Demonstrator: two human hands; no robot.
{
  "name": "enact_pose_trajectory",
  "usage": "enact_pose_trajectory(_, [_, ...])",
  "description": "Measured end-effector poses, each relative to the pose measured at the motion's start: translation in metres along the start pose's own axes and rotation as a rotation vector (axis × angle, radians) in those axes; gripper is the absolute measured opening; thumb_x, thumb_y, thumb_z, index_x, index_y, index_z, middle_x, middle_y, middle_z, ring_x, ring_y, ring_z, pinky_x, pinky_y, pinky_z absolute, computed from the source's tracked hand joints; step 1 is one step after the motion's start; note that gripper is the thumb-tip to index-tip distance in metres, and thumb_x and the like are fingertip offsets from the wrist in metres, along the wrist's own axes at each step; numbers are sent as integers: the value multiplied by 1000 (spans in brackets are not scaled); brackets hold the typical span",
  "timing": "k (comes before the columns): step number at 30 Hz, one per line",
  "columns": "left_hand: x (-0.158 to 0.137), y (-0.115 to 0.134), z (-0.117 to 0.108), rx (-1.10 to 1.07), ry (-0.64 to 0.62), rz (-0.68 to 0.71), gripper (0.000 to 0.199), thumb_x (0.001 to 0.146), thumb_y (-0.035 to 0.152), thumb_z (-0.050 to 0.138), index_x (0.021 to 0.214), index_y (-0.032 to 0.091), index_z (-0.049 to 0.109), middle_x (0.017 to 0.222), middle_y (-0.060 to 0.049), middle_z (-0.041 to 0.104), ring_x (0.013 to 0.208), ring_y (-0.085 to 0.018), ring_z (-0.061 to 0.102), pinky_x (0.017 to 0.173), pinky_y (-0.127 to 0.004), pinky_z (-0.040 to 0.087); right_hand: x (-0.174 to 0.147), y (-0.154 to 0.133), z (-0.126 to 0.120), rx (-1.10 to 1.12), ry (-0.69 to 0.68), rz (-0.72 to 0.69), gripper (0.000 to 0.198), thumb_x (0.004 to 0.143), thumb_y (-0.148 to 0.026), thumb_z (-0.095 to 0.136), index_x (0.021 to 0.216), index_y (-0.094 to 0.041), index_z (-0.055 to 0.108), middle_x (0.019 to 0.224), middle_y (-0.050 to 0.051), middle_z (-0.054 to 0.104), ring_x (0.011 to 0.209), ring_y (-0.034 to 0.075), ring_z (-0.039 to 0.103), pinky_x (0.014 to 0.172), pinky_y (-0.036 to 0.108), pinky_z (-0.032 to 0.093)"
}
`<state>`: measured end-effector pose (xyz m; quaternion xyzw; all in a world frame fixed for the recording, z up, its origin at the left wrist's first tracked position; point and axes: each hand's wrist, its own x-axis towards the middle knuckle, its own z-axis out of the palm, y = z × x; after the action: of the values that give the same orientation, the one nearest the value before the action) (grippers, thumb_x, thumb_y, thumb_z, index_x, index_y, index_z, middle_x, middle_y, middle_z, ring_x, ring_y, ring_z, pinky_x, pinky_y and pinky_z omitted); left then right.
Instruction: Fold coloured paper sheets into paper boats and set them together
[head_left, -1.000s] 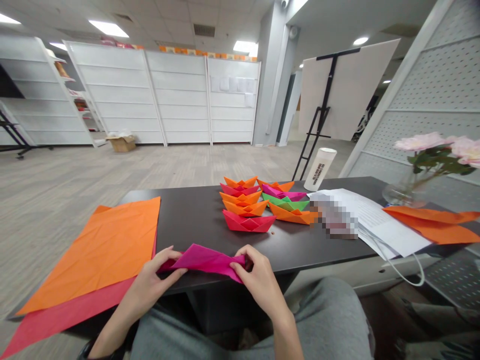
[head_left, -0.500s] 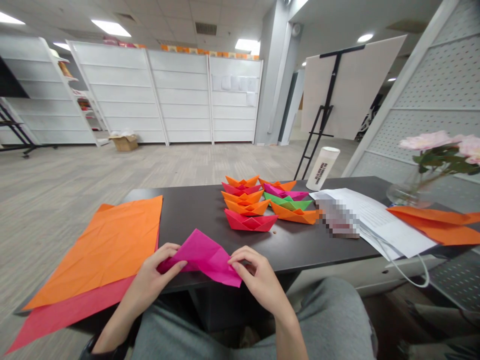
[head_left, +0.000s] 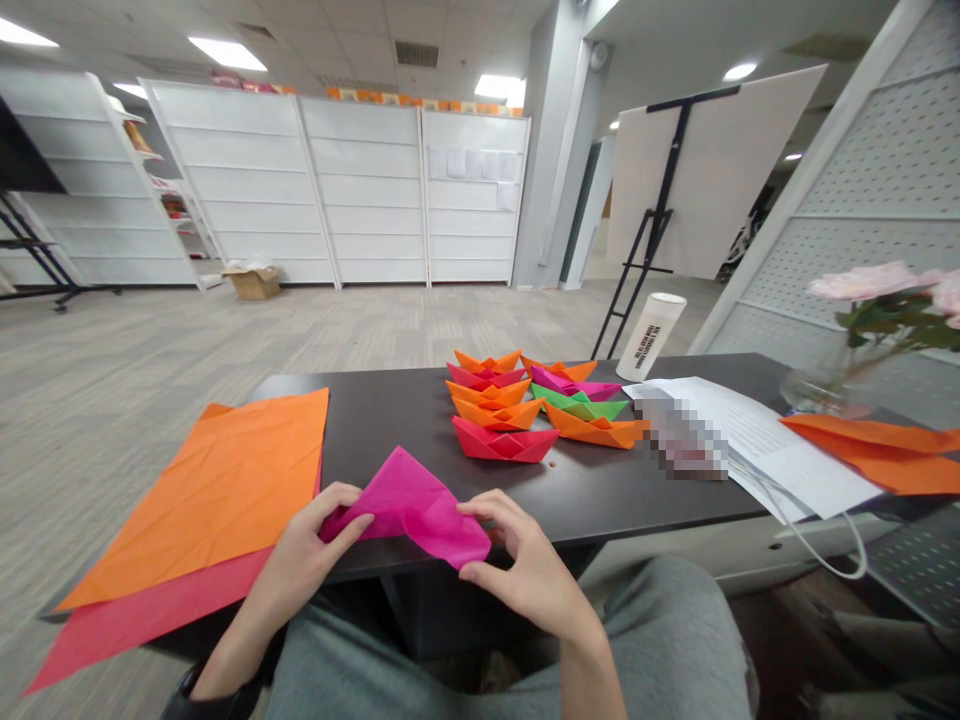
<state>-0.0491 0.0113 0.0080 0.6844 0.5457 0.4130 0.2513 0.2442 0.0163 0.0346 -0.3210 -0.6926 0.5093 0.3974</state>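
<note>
A folded magenta paper (head_left: 416,508) is held between my two hands over the near edge of the dark table (head_left: 375,420). My left hand (head_left: 322,530) pinches its left end between thumb and fingers. At the right end, my right hand (head_left: 525,560) has its fingers on the upper edge and its thumb at the lower corner, with the paper's end between them. Beyond the paper stand two rows of folded paper boats; the nearest is a red boat (head_left: 504,441), and beside it is an orange boat (head_left: 592,428).
Orange paper sheets (head_left: 217,490) lie over red paper (head_left: 150,625) on the left. To the right are a white bottle (head_left: 651,338), printed sheets (head_left: 772,440), a white cable (head_left: 859,560), folded orange paper (head_left: 877,455) and a glass vase (head_left: 814,385) with pink flowers.
My right thumb has moved away from the fingers and down to the paper's lower corner. The paper's right end has turned slightly and looks rounder. My left hand keeps its pinch.
</note>
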Motion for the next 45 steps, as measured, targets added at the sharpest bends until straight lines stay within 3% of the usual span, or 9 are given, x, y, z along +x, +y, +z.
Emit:
enact_pose_trajectory(6, [0,-3,-2,14,18,-6,19,91,43,62,94,24,65,98,-1,66,95,-21,63,86,-29,46,1,4,8,100,-79,3,76,62,-10,87,131,-31,63,126,4,51,115,22,58,97,32,51])
enact_pose_trajectory(8, [0,-3,-2,5,16,-10,19,92,43,61,94,24,65,99,-1,65,96,-21,62,87,-29,46,2,3,8,70,-48,-5,68,67,-13,85,129,-31,64,124,4,54,113,21,59,95,31,52])
enact_pose_trajectory(13, [-1,-4,-2,-30,15,-6,19,92,42,62,95,24,65,101,-2,64,98,-21,61,88,-30,45,9,6,9,-42,192,16,10,88,-23,65,94,-23,73,99,2,64,88,17,65,74,26,53])
enact_pose_trajectory(17, [-1,-6,-1,-50,4,17,18,92,41,62,96,23,65,102,-2,64,99,-21,60,90,-30,45,15,17,12,76,311,112,14,92,-31,60,101,-22,63,84,-2,62,60,11,60,60,25,50])
enact_pose_trajectory(21, [-2,-7,-2,-69,-2,31,16,92,39,62,96,23,65,100,-2,64,98,-21,60,89,-30,45,18,26,16,248,387,93,23,90,-36,64,104,-24,51,71,-7,55,56,10,59,58,23,49])
enact_pose_trajectory(28, [-2,-7,-2,-74,13,34,17,92,39,62,96,23,65,100,-4,64,98,-21,60,90,-32,46,18,22,18,346,397,57,30,85,-42,70,98,-25,49,78,-4,62,68,12,59,60,23,54])
enact_pose_trajectory(36, [-1,-3,-3,-48,27,33,20,91,42,62,93,22,66,98,-4,65,96,-22,62,88,-32,48,17,19,14,265,406,60,27,87,-44,67,102,-24,55,84,-1,64,70,15,62,62,27,57])
enact_pose_trajectory(40, [-2,-2,-3,-27,40,41,19,90,42,63,90,23,66,97,-4,66,96,-22,62,88,-32,49,17,19,13,135,398,87,24,91,-43,61,94,-19,67,92,5,68,73,17,65,68,31,59])
enact_pose_trajectory(45, [-2,-6,-2,-12,59,57,18,89,41,64,91,23,66,97,-3,66,96,-22,62,88,-31,48,16,16,14,-4,320,54,32,85,-33,68,115,-21,71,110,7,66,97,22,67,81,31,59])
